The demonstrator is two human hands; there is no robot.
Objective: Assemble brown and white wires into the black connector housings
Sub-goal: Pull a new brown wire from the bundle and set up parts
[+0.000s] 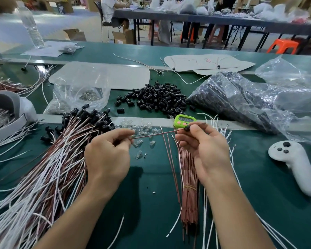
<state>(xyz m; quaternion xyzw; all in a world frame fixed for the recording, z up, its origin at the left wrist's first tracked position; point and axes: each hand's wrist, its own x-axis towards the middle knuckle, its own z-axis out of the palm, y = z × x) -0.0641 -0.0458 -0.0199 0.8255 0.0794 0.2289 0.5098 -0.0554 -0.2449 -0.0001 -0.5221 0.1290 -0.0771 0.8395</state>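
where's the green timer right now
In the head view, the green timer sits just right of centre on the pale strip, directly behind the right hand and in front of the loose black housings.

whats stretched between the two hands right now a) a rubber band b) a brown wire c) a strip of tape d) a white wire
b: a thin brown wire runs from the pinching left hand across to the right hand, whose fingertips pinch a small black housing at the wire's end.

Brown wire (156, 134), black housing (187, 129), green timer (184, 121)
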